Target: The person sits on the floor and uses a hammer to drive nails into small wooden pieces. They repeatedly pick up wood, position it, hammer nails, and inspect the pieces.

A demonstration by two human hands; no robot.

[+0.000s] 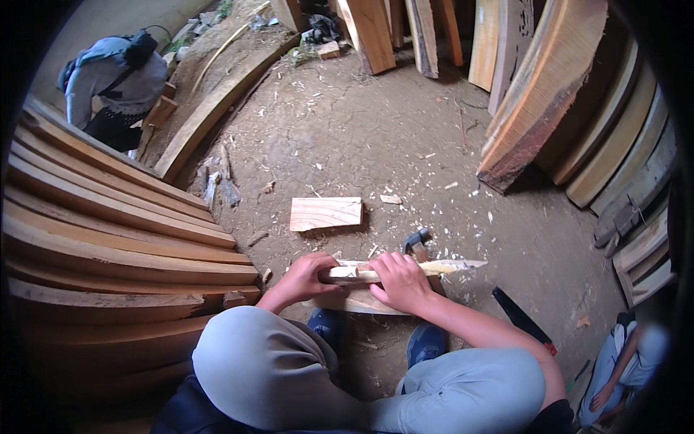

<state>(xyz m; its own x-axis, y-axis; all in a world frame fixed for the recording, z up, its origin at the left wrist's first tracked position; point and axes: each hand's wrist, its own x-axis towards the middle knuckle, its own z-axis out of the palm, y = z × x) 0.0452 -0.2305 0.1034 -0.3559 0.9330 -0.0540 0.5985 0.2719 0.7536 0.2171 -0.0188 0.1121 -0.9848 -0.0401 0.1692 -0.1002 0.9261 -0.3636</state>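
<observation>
Our left grip [311, 278] and right grip [402, 282] wrap snugly round a wooden stick [363, 276], lower centre: likely light, stiff, best held near both ends.

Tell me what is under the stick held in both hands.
Under the stick, a broad wooden board shows. The stick and right hand cover its far part; whatever lies there cannot be seen.
</observation>
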